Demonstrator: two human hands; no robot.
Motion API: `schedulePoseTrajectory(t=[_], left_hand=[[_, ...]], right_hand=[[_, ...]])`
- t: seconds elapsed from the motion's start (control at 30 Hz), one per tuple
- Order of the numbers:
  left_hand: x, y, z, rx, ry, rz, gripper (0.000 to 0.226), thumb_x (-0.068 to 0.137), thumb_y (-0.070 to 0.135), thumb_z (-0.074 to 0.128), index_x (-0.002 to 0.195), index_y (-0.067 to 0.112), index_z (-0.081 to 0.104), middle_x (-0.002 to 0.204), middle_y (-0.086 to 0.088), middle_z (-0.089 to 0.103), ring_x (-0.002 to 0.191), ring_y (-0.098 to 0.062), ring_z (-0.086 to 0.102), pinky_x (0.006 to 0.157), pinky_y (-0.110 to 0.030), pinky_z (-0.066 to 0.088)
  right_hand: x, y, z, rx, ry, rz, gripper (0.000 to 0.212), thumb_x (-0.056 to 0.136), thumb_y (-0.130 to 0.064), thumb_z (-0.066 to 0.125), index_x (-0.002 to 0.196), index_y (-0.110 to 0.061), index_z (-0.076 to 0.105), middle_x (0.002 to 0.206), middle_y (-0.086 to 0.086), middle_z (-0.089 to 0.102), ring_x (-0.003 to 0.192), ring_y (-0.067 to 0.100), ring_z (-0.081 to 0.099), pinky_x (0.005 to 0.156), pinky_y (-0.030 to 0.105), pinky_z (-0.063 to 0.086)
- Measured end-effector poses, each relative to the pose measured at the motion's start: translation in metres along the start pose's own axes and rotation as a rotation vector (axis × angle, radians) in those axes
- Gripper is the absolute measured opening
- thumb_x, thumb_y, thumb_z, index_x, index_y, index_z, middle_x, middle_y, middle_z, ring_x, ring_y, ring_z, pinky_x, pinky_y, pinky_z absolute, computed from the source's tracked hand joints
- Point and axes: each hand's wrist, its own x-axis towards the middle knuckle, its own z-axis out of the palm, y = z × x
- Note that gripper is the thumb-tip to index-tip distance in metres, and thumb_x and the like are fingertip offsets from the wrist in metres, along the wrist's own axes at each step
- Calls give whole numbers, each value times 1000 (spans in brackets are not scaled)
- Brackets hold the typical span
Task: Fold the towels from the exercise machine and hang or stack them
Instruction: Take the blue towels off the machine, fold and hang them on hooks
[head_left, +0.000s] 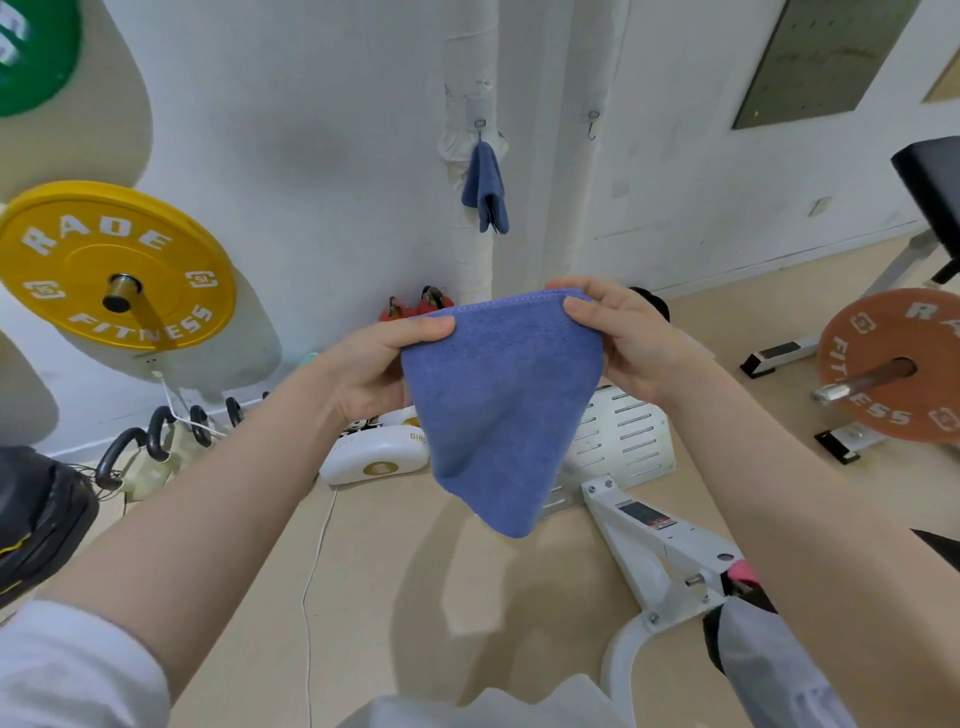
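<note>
A blue towel (501, 410) hangs in the air in front of the person, held by its top edge between both hands. The left hand (371, 371) pinches the upper left corner with thumb on the near face and fingers curled behind; the right hand (618, 338) pinches the upper right corner, thumb and fingers closed on the doubled hem. The top edge runs roughly level from left to right (slightly higher on the right), and the cloth narrows downward to a rounded point, so its long axis is close to vertical, tip toward the floor (415, 597).

On the white pillar (472, 78) behind, a second blue towel (485, 189) hangs folded from a hook (480, 124), its length also straight down. A yellow weight plate (117, 265) sits on the wall at left, an orange plate (893, 364) on a bar at right, and a white machine frame (660, 551) lies below the held towel.
</note>
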Motion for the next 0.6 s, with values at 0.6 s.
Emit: schedulePoseTrajectory(t=[0.6], left_hand=[[32,-15,54,-366,337,28,34,94,39,39,101,14,62,85,1,66,71,-15,67,69,-23,52]], right_hand=[[-28,35,-44,138,-225,322,40,70,-20,66,109,-14,60,98,-1,72,93,15,68,77,25,56]])
